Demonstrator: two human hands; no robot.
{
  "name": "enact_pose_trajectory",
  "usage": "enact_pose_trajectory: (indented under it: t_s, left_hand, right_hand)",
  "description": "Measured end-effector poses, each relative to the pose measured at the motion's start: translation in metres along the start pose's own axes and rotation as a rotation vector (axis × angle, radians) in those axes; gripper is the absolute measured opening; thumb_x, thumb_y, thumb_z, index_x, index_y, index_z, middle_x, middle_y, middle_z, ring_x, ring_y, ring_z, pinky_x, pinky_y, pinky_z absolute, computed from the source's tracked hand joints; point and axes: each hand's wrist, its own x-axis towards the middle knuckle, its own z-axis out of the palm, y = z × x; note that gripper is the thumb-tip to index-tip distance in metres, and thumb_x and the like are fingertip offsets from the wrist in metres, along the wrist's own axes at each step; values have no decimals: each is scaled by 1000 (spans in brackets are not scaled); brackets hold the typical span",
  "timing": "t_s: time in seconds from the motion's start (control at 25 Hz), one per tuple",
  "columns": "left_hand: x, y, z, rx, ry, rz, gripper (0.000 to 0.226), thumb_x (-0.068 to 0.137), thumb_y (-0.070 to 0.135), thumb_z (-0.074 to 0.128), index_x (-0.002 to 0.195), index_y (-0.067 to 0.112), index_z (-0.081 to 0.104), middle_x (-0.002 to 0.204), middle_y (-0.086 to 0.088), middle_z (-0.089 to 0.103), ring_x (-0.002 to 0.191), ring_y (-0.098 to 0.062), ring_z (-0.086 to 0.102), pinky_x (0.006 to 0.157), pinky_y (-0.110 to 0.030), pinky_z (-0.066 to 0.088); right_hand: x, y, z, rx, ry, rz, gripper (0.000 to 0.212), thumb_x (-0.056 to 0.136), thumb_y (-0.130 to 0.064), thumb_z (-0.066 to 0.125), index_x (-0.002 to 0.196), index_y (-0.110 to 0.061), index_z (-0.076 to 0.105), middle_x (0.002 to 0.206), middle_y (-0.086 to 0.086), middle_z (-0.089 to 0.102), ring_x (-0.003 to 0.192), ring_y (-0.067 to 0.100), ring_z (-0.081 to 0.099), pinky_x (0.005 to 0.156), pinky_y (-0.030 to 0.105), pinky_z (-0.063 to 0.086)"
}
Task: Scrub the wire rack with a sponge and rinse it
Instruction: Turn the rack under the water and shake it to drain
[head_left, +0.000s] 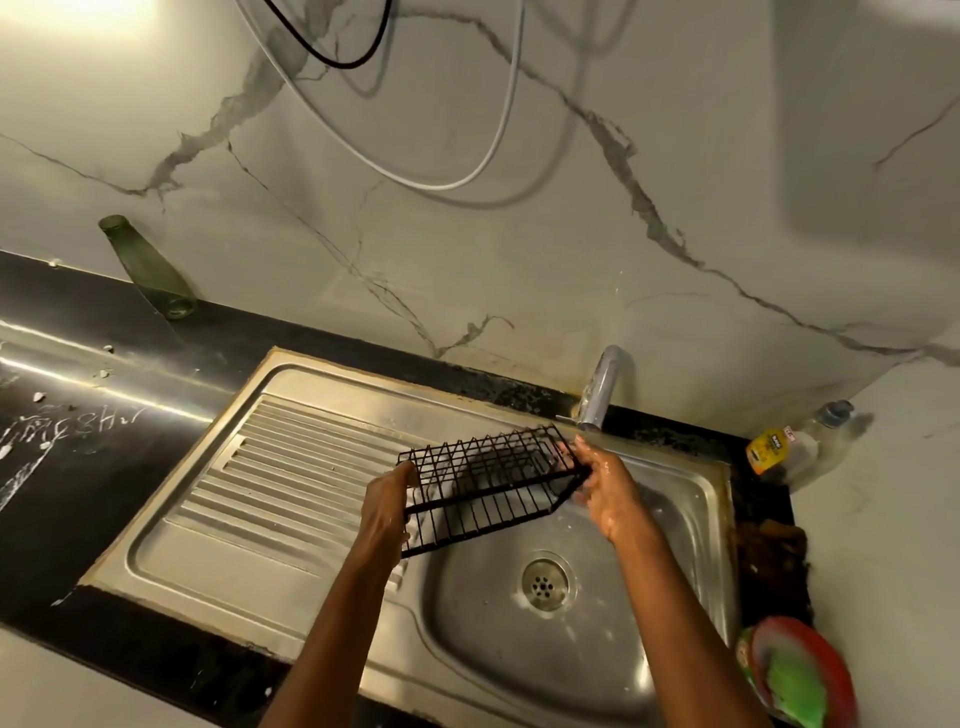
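I see one black wire rack (488, 483) held tilted above the steel sink (691, 499), just below the one tap (605, 387). My left hand (387, 501) grips its left end, my wet right hand (605, 486) grips its right end. Two bottles: one green glass bottle (148, 267), one plastic bottle (797, 447) with a yellow label I cannot read. The chalk writing (67, 421) on the counter is not legible.

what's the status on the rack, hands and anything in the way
Left hand and right hand each grip an end of the wire rack. Rack held over the sink under the tap. Nothing blocking.
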Motion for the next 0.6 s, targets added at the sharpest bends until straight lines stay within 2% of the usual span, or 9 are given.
enact_pose_trajectory:
  t_s: [0.04,0.08,0.2,0.32,0.4,0.48,0.52,0.6]
  left_hand:
    - [0,1,7,3,49,32,50,90,48,54,115,8,69,130,-22,63,116,-43,59,98,-54,49]
    - [-1,2,14,12,94,84,49,95,46,54,122,7,67,131,-20,63,116,-40,58,101,-53,49]
    - [-10,12,31,132,120,239,65,97,59,56,136,7,59,133,-16,62,114,-31,58,100,-47,50]
    - [-22,14,33,243,34,232,89,83,84,51,145,20,54,147,-16,55,129,-36,54,104,-55,48]
    - [-27,14,30,254,-69,193,99,70,93,55,145,29,53,149,-13,53,123,-34,56,90,-52,58]
    - [-31,10,32,310,-141,229,105,58,89,69,145,32,54,146,-13,54,112,-26,59,74,-39,63]
    - [-33,8,34,347,-155,274,110,51,87,75,144,33,54,145,-12,55,111,-24,61,74,-35,63]
    - [-35,4,43,420,-162,364,115,39,86,80,139,35,58,138,-3,62,109,-19,66,83,-37,64]
  right_hand:
    - [2,2,-1,-62,27,6,46,97,-44,57,129,-11,61,124,15,68,113,31,64,90,44,52]
    - [6,2,1,-121,51,18,49,100,-44,53,135,-9,54,129,19,63,113,33,64,90,46,53]
    - [22,-7,11,-129,43,36,47,106,-36,43,142,-7,40,127,23,51,106,43,65,86,51,56]
    - [40,-18,10,-195,57,157,48,106,-43,39,128,-2,47,114,29,56,99,44,64,86,53,56]
    - [46,-17,6,-208,47,246,51,104,-49,39,118,-1,50,114,34,58,107,50,61,90,55,53]
    - [57,-5,-1,-174,42,294,59,102,-52,41,128,1,50,125,38,55,108,51,60,80,53,56]
    - [60,2,-4,-161,42,307,60,102,-51,42,133,0,49,128,38,54,106,51,61,78,52,57]
    - [67,17,-13,-127,47,338,59,103,-48,42,140,-2,43,134,39,49,107,51,59,84,53,56]
